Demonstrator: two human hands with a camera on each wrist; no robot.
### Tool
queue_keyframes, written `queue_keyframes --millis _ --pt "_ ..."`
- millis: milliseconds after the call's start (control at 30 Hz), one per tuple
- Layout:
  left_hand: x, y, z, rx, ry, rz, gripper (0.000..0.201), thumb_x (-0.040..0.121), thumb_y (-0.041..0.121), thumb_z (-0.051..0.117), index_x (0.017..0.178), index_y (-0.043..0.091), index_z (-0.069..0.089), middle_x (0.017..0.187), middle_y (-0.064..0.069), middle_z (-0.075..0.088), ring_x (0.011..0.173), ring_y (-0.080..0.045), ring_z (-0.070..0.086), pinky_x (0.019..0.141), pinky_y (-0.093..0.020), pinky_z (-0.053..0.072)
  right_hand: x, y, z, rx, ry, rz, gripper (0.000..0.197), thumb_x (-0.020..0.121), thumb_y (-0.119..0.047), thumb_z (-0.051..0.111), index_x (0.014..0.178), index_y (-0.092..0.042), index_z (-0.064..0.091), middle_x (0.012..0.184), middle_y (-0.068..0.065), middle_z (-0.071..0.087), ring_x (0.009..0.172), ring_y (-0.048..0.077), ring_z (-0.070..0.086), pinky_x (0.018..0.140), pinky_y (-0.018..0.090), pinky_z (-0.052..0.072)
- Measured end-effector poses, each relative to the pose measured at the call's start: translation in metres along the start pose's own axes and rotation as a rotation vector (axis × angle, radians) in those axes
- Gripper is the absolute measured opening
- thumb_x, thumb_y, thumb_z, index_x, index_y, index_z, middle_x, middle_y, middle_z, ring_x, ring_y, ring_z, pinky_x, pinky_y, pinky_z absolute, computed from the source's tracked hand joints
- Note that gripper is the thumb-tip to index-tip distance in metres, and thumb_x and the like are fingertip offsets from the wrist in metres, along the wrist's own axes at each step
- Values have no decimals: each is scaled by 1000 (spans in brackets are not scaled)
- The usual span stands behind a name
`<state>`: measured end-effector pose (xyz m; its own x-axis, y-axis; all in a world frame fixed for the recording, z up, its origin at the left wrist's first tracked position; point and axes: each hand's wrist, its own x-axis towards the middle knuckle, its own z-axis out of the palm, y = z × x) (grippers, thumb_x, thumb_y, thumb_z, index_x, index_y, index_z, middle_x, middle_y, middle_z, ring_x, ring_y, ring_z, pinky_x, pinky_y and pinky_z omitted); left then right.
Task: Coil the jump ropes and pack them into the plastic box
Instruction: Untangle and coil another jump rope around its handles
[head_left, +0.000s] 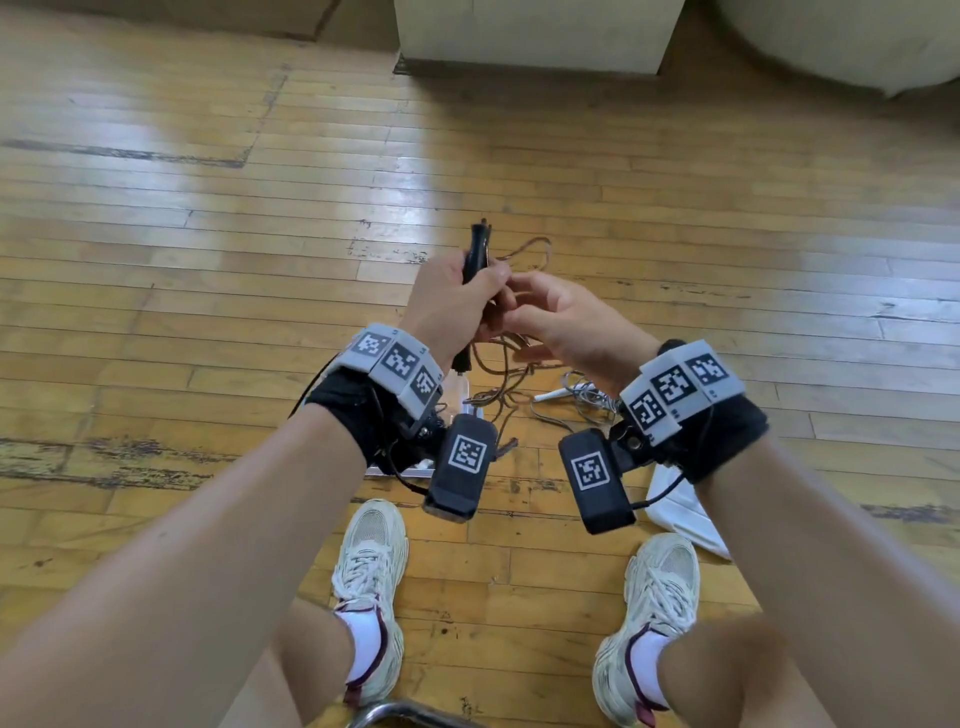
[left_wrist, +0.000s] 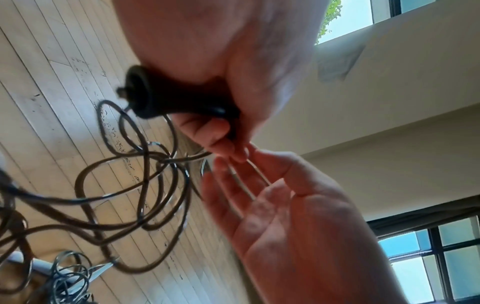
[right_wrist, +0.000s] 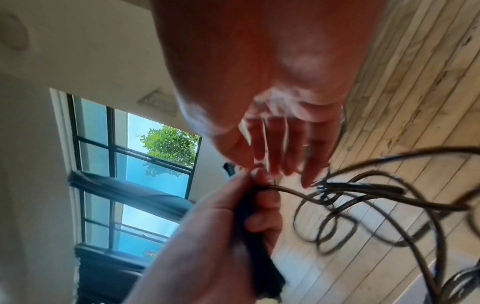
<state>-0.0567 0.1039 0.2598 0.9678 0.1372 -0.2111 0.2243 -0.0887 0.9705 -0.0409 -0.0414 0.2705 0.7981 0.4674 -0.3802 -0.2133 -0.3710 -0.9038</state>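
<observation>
My left hand (head_left: 457, 291) grips the black handles (head_left: 477, 254) of a brown jump rope (head_left: 501, 364), held upright above the floor. Loose, tangled loops of the rope (left_wrist: 145, 185) hang below both hands. My right hand (head_left: 550, 317) is beside the left, palm open, its straight fingers (right_wrist: 293, 156) touching a strand of rope just where it leaves the handles (right_wrist: 249, 226). A clear plastic box (head_left: 460, 388) stands on the floor, mostly hidden behind my left wrist. A second, grey-white rope (head_left: 582, 397) lies in a heap to its right.
Worn wooden floor (head_left: 208, 260) all around. A white flat piece (head_left: 680, 506) lies by my right foot. My white shoes (head_left: 371, 571) are below the hands. A beige block (head_left: 535, 31) stands far ahead, and a metal chair tube (head_left: 405, 712) shows at the bottom edge.
</observation>
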Motion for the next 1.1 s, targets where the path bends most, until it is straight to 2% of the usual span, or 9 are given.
queue_keyframes --millis 133,233,400,567,633,700,800,967,1100 --pt "1 3 -7 -65 6 31 15 100 10 55 87 5 63 69 -6 62 56 -16 55 48 -22 42 -3 0 0 -174 -79 -44 22 101 -33 55 123 -33 61 109 -15 68 101 -1 63 86 24 49" --pt "3 2 -9 -94 53 29 10 101 9 54 93 5 60 69 -6 63 52 -17 53 47 -24 39 0 3 -4 -489 -93 -26 23 100 -30 59 120 -20 65 115 -6 68 107 12 62 99 33 48" --pt "3 -1 -5 -159 133 13 11 102 11 54 94 5 58 72 -8 66 55 -19 56 48 -25 42 5 11 -3 -806 -26 89 23 104 -38 47 93 -23 60 95 -2 70 84 16 65 72 32 50" --pt "3 0 -1 -113 99 -55 9 102 15 54 101 8 59 94 -8 73 66 -19 64 47 -24 40 11 9 -5 -377 147 140 36 109 -34 36 87 -14 57 86 8 74 82 27 73 77 38 60" --pt "1 0 -1 13 -2 -87 11 99 14 58 107 8 62 99 -7 73 72 -17 67 53 -26 47 9 4 -7 -134 248 124 37 109 -32 37 88 -9 56 83 13 72 78 30 72 72 38 62" --pt "-3 -1 2 128 -156 -101 15 96 12 61 110 6 63 97 -9 72 70 -9 67 55 -17 49 6 0 -12 31 318 65 36 109 -30 38 88 -7 55 81 14 68 72 27 70 67 35 62" --pt "-12 -1 10 121 -274 -110 21 96 10 62 116 2 63 91 -9 68 65 -10 63 46 -9 40 5 -4 -19 119 383 -43 39 109 -31 38 82 -7 53 75 13 64 62 23 67 59 32 59" --pt "-10 3 6 96 -295 -74 20 94 22 68 109 9 66 100 -18 72 75 -19 63 43 -14 37 6 -1 -22 171 433 -161 42 109 -30 38 83 -2 56 76 18 64 64 27 64 62 39 57" --pt "-10 0 7 150 -309 -20 18 90 15 72 106 9 66 88 -12 69 57 -8 52 47 -20 40 9 5 -23 160 427 -206 40 108 -31 40 92 0 60 83 15 65 68 17 64 64 27 54"
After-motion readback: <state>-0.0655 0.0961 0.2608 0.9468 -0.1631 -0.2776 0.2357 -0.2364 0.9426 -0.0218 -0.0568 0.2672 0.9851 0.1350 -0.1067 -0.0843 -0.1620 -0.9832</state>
